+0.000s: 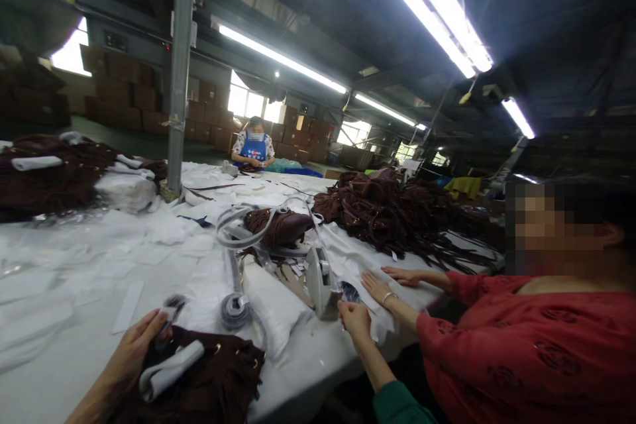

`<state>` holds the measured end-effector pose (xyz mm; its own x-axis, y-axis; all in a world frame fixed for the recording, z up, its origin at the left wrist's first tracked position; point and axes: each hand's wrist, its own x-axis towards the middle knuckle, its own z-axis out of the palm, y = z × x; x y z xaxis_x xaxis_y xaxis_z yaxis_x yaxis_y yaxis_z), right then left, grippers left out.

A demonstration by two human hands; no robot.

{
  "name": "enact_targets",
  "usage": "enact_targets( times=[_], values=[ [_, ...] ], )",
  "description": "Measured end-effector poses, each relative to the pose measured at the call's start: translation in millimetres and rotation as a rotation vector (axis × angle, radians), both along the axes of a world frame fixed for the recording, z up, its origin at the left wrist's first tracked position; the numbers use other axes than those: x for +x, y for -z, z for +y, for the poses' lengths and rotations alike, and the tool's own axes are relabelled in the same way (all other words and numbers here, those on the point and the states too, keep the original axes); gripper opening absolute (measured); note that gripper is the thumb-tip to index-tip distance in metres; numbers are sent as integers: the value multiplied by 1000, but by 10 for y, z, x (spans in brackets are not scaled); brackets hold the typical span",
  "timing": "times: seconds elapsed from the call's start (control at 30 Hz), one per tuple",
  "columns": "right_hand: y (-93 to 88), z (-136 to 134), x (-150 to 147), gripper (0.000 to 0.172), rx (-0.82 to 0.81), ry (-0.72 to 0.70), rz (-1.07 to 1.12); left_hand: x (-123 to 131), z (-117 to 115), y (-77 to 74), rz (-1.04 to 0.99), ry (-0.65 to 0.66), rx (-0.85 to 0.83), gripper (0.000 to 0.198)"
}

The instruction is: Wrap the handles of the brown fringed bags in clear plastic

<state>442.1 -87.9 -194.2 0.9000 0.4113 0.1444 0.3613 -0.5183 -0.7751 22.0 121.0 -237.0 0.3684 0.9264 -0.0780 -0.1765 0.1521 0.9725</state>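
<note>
My left hand [132,348] is closed, thumb against fingers, on a small whitish, partly see-through piece [170,313]. It is over a dark brown fringed bag [223,377] with gold eyelets, which has a rolled white wrap [171,370] lying on it. My right hand [356,321] is closed in a pinch just beside the front of a grey tape dispenser [320,285]. Whatever its fingertips hold is too small to make out. Between my hands lie a grey coiled strap [235,311] and a white plastic-covered packet [273,298].
At right, a person in a red top [497,338] rests both hands on white sheeting [342,252]. A large heap of brown bags [382,212] lies behind the dispenser; more brown bags [50,175] lie at left. A metal post [179,79] rises through the table area. Another person [254,146] works across the table.
</note>
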Motion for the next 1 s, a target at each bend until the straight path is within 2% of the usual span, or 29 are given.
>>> enact_targets(
  times=[0.2,0.33,0.43,0.53,0.63,0.7,0.83,1.0],
  values=[
    [0,-319,-47,33,-77,-34,-69,-1,8,22,-15,4,-5,41],
    [-73,-305,-348,24,-45,-248,-69,15,35,9,-18,13,4,42],
    [-264,-96,-746,29,12,-542,-26,31,40,-1,-39,7,7,41],
    [-543,166,-1230,33,62,-855,-46,55,36,-5,-53,12,44,41],
    [-791,434,-1703,30,82,-1079,-99,85,57,-21,-96,59,88,41],
    [-894,622,-1984,26,99,-1209,-107,101,84,-38,-100,46,105,41],
    [-921,1022,-2426,22,114,-1385,-108,111,113,-82,-106,43,123,40],
    [-703,1483,-2668,27,46,-1414,-29,104,104,-133,-136,55,137,38]
  ],
)
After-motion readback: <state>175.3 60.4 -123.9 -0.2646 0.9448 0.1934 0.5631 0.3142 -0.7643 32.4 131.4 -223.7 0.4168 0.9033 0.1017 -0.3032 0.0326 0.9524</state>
